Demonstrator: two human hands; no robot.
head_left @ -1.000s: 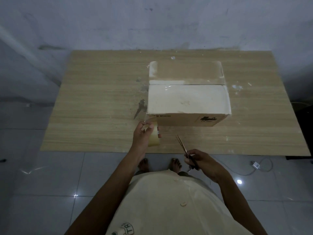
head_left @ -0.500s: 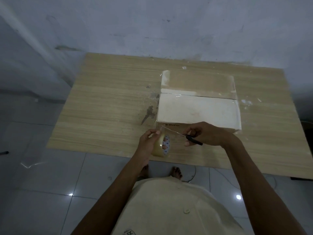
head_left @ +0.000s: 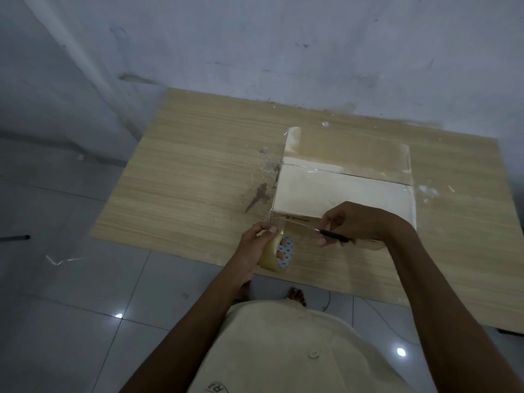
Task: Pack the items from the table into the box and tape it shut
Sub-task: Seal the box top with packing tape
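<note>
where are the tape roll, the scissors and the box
tape roll [head_left: 271,256]: head view, clear outer band
scissors [head_left: 334,236]: head view, black handle
box [head_left: 340,194]: head view, white top flap

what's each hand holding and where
The left hand grips the tape roll, fingers through its core. The right hand holds the scissors by their black handle.

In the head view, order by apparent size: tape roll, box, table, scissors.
1. the table
2. the box
3. the tape roll and the scissors: unsure, because the right hand hides part of the scissors.
</note>
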